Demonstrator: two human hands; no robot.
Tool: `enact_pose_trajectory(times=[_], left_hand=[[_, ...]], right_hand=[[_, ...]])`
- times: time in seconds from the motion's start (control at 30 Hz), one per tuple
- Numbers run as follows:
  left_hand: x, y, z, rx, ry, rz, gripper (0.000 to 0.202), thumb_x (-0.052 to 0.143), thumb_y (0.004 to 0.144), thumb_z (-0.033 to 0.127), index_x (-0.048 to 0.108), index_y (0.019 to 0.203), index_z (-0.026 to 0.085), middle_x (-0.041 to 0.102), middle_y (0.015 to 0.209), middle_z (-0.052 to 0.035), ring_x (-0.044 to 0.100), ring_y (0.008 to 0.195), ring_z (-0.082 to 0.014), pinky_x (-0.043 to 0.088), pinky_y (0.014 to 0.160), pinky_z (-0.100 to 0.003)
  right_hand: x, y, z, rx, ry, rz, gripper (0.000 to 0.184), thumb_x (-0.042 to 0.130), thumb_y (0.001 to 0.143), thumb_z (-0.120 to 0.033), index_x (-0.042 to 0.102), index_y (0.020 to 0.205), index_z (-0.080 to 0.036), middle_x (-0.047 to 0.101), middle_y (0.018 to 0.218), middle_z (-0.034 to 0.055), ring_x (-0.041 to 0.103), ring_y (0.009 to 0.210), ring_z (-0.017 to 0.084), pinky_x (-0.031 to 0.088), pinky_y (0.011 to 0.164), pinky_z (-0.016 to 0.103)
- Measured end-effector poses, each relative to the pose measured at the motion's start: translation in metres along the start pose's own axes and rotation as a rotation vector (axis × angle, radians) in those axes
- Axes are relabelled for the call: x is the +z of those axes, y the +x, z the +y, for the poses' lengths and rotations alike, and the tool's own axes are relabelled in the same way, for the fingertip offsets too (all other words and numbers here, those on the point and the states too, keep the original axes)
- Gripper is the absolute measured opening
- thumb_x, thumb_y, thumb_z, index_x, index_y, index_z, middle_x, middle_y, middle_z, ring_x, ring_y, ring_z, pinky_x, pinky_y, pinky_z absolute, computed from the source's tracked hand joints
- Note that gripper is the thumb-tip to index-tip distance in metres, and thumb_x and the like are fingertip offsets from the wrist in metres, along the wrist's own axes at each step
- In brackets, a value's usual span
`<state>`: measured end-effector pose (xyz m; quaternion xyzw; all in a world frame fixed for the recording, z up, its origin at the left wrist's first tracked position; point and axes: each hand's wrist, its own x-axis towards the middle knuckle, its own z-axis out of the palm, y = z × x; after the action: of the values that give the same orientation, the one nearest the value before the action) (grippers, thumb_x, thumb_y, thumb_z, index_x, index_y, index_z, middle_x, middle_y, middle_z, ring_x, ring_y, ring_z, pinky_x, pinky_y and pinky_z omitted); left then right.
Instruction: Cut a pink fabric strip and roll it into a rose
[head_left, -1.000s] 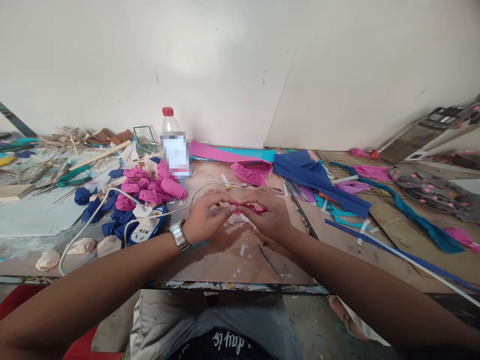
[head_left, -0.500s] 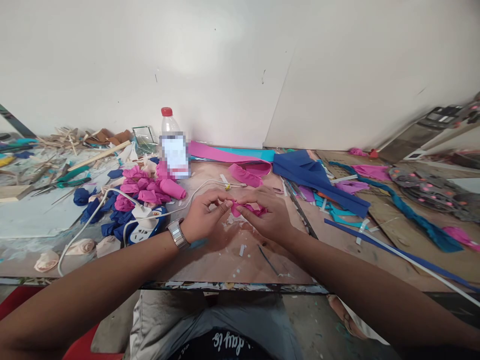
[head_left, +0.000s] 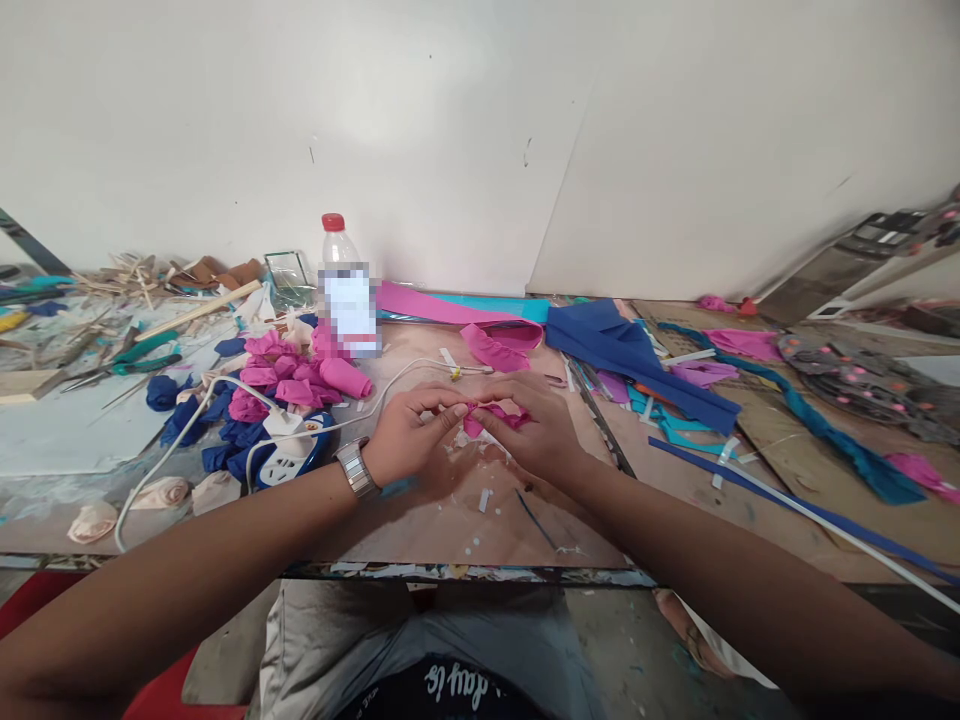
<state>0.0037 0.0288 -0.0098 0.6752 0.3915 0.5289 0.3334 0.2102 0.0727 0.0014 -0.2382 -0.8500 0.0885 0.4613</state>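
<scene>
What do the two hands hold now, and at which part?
A small pink piece: the left hand pinches its left end, and the right hand grips its right side.

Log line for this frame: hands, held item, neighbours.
left hand: pinches small crumpled pink strip | right hand: pinches same strip | near: pile of pink rolled pieces, white power strip, red-capped clear plastic bottle

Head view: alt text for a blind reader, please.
The left hand and right hand together pinch a small pink piece over a cluttered table. Rolled pink pieces, a power strip and a bottle sit left of them, a blue sheet right.
</scene>
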Motion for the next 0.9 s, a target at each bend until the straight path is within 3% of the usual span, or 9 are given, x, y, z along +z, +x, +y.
enact_pose_trajectory(times=[0.17, 0.37, 0.57, 0.7, 0.9], left_hand=[[-0.0007, -0.0002, 0.0010, -0.060, 0.056, -0.061, 0.039, 0.063, 0.099, 0.053, 0.079, 0.092, 0.019, 0.079, 0.096, -0.0072, 0.070, 0.091, -0.0218, 0.055, 0.083, -0.036], [0.0031, -0.0014, -0.0013, -0.195, -0.142, -0.062, 0.040, 0.075, 0.091, 0.048, 0.070, 0.120, 0.020, 0.073, 0.101, -0.0070, 0.068, 0.090, -0.0191, 0.056, 0.079, -0.032], [0.0050, -0.0007, -0.0038, -0.265, -0.332, -0.080, 0.044, 0.081, 0.087, 0.042, 0.064, 0.121, 0.019, 0.070, 0.096, -0.0048, 0.067, 0.086, -0.0154, 0.053, 0.077, -0.028], [0.0037, -0.0005, -0.0067, -0.217, -0.237, -0.070, 0.040, 0.078, 0.089, 0.044, 0.065, 0.119, 0.020, 0.069, 0.097, -0.0052, 0.066, 0.088, -0.0174, 0.053, 0.078, -0.031], [0.0000, -0.0030, -0.0045, -0.054, 0.107, -0.037, 0.025, 0.064, 0.100, 0.039, 0.069, 0.117, 0.021, 0.070, 0.097, -0.0058, 0.062, 0.087, -0.0189, 0.051, 0.080, -0.033]], right_hand=[[0.0007, 0.0009, 0.0013, -0.085, 0.005, -0.023, 0.013, 0.070, 0.100, -0.031, 0.079, 0.109, -0.028, 0.078, 0.103, 0.0054, 0.073, 0.097, 0.021, 0.057, 0.086, 0.038], [-0.0007, 0.0013, -0.0016, -0.009, 0.025, 0.038, 0.008, 0.069, 0.100, -0.027, 0.076, 0.105, -0.026, 0.077, 0.102, 0.0060, 0.073, 0.096, 0.022, 0.057, 0.088, 0.040], [-0.0020, 0.0021, -0.0017, 0.033, 0.028, 0.044, 0.006, 0.069, 0.099, -0.026, 0.073, 0.103, -0.025, 0.077, 0.100, 0.0048, 0.071, 0.095, 0.023, 0.056, 0.087, 0.039], [-0.0011, 0.0010, -0.0007, 0.054, 0.040, 0.026, 0.005, 0.066, 0.101, -0.026, 0.071, 0.101, -0.024, 0.075, 0.097, 0.0049, 0.069, 0.093, 0.022, 0.055, 0.086, 0.037], [0.0008, -0.0003, 0.0015, 0.064, 0.046, 0.012, 0.006, 0.066, 0.101, -0.027, 0.070, 0.102, -0.023, 0.074, 0.098, 0.0054, 0.068, 0.096, 0.023, 0.054, 0.088, 0.037]])
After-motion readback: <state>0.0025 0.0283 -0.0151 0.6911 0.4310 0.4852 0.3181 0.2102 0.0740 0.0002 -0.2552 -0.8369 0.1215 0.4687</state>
